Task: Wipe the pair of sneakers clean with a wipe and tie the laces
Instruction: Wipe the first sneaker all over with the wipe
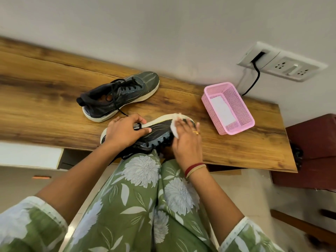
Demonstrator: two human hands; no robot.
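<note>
While left hand (125,131) clamped the near sneaker (156,132) at its heel half, thumb and fingers curled round it, right hand (185,142) pressed the wipe (174,128) flat-fingered on the toe. It lay on its side at the table (45,106) edge, toe rightward. Second sneaker (118,96) sat beyond, laces loose.

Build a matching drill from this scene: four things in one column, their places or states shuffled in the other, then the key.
1 far sneaker
2 near sneaker
3 wipe
4 pink basket

A pressed under the right hand
B at the table's right end, white sheet inside
C lies alone, farther back, untouched
D gripped by the left hand, tipped, sole facing away

Pairs: 1-C, 2-D, 3-A, 4-B
</note>
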